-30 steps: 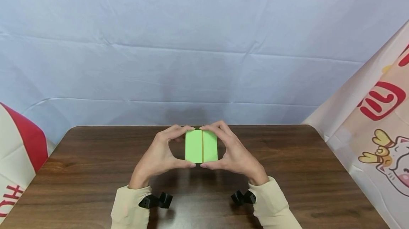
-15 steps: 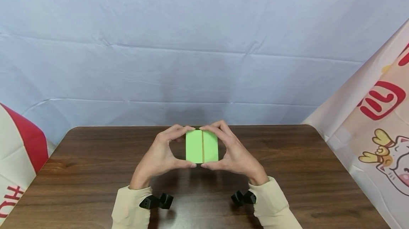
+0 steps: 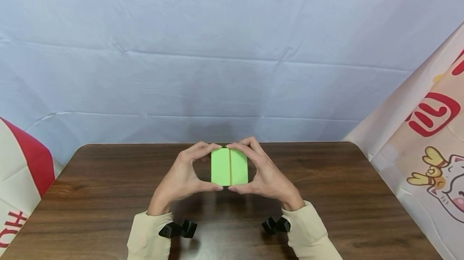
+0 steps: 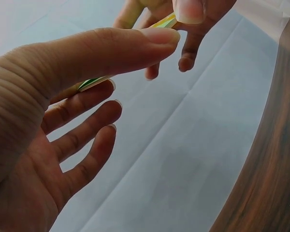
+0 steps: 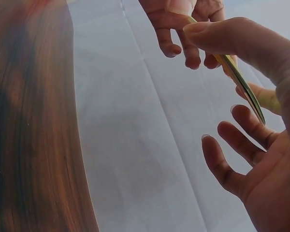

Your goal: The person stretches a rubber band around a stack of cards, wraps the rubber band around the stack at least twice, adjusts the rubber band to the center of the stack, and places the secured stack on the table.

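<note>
A thin light-green square (image 3: 220, 167), with a narrow tan band (image 3: 230, 167) across its face right of centre, is held up over the table between both hands. My left hand (image 3: 181, 175) pinches it near the middle of its top and bottom edges, thumb below and fingertips above. In the same way my right hand (image 3: 270, 174) grips it from the other side, the two thumbs nearly meeting. Seen edge-on in the right wrist view, the green square's edge (image 5: 244, 87) shows yellow and dark green layers. The remaining fingers of each hand are spread loosely behind it.
The brown wooden table (image 3: 108, 195) spreads beneath the hands. Behind it hangs a pale cloth backdrop (image 3: 232, 74), with printed cloths at the left (image 3: 21, 163) and right (image 3: 431, 151). Black wrist devices (image 3: 177, 229) sit at both cream sleeves (image 3: 308, 227).
The green square has shifted very slightly right and down. Both hands keep the same grip and almost the same place.
</note>
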Motion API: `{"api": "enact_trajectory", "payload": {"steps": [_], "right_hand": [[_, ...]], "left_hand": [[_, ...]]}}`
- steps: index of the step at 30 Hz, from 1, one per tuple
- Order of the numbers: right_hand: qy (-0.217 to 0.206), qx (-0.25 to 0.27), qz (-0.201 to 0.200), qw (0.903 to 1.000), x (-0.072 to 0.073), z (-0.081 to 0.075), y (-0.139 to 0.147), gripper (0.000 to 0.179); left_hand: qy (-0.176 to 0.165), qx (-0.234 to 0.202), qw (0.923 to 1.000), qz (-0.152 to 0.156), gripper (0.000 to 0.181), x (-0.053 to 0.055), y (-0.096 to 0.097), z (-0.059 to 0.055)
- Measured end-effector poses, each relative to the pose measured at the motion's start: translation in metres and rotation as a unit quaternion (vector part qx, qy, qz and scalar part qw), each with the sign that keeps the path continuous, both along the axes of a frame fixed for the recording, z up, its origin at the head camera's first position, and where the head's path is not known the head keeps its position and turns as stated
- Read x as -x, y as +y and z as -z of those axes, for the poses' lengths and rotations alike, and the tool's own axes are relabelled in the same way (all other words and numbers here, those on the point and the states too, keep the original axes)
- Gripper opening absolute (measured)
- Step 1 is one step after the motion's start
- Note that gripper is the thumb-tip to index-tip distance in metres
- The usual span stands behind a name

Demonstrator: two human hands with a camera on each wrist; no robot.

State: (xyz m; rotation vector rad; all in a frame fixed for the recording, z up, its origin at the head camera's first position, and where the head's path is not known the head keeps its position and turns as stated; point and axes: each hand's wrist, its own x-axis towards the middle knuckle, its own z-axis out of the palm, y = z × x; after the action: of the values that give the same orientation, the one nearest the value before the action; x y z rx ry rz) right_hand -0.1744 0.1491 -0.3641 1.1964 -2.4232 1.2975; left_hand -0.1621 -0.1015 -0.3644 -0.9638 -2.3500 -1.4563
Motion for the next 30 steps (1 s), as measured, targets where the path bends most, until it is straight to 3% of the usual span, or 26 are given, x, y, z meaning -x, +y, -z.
{"api": "enact_trajectory", "payload": {"steps": [30], "right_hand": [[0.007,0.001,0.000,1.0000,0.0000,0.0006,-0.0005,0.093]], "left_hand": [[0.002,0.000,1.0000,0.002,0.087,-0.0002,0.0018,0.0005]]}}
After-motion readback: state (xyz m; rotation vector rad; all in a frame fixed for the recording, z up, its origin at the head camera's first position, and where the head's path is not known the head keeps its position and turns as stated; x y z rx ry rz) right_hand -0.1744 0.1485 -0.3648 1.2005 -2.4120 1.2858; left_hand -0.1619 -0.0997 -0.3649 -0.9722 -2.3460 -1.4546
